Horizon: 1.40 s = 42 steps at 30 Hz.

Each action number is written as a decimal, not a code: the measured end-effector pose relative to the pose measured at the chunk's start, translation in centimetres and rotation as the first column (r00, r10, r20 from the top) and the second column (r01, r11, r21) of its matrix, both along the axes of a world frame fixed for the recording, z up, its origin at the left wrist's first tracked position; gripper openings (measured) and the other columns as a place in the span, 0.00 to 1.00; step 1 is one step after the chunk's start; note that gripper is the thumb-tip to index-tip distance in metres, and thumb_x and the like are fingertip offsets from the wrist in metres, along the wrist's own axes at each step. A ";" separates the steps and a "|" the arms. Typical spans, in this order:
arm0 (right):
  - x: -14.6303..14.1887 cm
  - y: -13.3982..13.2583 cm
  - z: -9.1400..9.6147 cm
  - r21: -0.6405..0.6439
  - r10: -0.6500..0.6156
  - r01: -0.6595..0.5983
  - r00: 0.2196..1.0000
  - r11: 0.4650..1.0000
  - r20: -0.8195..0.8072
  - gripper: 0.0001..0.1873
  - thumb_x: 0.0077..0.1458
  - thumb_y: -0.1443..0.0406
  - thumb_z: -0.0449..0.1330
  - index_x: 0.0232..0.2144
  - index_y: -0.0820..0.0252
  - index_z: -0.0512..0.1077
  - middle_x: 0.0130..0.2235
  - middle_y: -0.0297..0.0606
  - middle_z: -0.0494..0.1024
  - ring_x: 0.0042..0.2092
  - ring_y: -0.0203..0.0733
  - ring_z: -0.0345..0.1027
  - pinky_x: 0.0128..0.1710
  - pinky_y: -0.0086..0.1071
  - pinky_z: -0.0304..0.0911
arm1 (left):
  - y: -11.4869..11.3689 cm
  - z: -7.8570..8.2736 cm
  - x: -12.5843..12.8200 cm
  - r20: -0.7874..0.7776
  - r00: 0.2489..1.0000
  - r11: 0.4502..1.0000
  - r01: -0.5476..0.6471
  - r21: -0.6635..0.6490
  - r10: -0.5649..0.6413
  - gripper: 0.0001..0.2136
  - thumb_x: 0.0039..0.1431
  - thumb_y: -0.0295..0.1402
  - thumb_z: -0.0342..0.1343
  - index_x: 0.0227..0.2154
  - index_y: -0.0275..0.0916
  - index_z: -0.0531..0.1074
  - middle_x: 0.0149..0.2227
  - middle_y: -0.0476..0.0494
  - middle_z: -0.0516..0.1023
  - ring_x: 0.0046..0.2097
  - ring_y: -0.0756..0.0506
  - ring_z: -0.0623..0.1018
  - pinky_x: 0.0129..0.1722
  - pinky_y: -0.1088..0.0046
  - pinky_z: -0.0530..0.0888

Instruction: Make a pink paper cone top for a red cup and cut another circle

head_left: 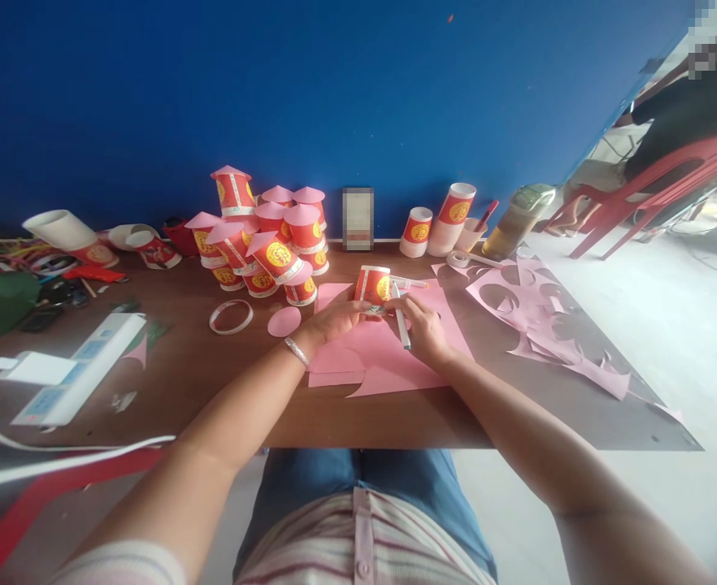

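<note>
My left hand (339,319), a bracelet on its wrist, is closed on the lower part of a red paper cup (371,284) with a yellow emblem. Against the cup's right side, my right hand (427,327) grips a slim white tool (403,329) that looks like a utility knife. Its tip is partly hidden by the fingers and cup. Beneath both hands lie pink paper sheets (416,375). An orange-and-white pen-like item (418,283) rests just behind the right hand. A pink paper disc (284,322) and a white cut ring (231,317) sit left of the sheets.
Red cups with pink cone tops (235,193) are stacked back left. Cup stacks (454,215) and a bottle (520,218) stand back right. Pink scraps (532,317) cover the right side. A power strip (84,374) with cables lies left. A blue wall (334,89) bounds the back.
</note>
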State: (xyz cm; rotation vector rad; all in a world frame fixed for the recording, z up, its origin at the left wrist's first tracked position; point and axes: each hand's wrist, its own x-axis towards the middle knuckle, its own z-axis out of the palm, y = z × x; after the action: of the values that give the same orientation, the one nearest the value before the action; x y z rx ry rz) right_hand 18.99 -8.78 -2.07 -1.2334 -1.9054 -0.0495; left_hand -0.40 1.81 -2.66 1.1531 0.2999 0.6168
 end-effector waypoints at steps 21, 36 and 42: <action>-0.1 0.2 -0.1 0.021 0.029 -0.029 0.999 0.999 -0.039 0.10 0.68 0.68 0.59 0.48 0.53 0.77 0.39 0.39 0.81 0.38 0.44 0.77 0.35 0.32 0.68 | -0.1 0.3 -0.3 0.008 1.000 1.000 0.005 -0.013 -0.005 0.24 0.58 0.36 0.69 0.57 0.42 0.76 0.57 0.34 0.81 0.58 0.35 0.80 0.55 0.55 0.76; 0.2 -0.2 -0.3 -0.021 0.014 -0.014 1.000 1.000 -0.012 0.08 0.69 0.65 0.59 0.47 0.53 0.76 0.40 0.39 0.82 0.36 0.41 0.76 0.33 0.30 0.66 | -0.7 0.9 -0.4 -0.015 1.000 0.999 0.009 0.038 -0.008 0.23 0.58 0.35 0.71 0.56 0.42 0.77 0.52 0.36 0.83 0.57 0.35 0.81 0.55 0.57 0.76; 0.0 -0.2 -0.3 0.022 -0.007 0.008 1.000 1.000 -0.025 0.08 0.69 0.63 0.60 0.48 0.54 0.75 0.38 0.39 0.81 0.35 0.42 0.75 0.33 0.32 0.67 | -1.0 1.1 -0.3 -0.017 1.000 0.999 -0.006 0.044 0.006 0.22 0.56 0.34 0.72 0.53 0.40 0.77 0.51 0.37 0.83 0.53 0.37 0.82 0.57 0.55 0.74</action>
State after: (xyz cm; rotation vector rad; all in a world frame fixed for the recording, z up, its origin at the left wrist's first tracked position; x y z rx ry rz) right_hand 18.95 -8.95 -2.36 -1.2214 -1.8742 -0.0587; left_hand -0.72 0.85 -1.56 1.2007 0.3062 0.6215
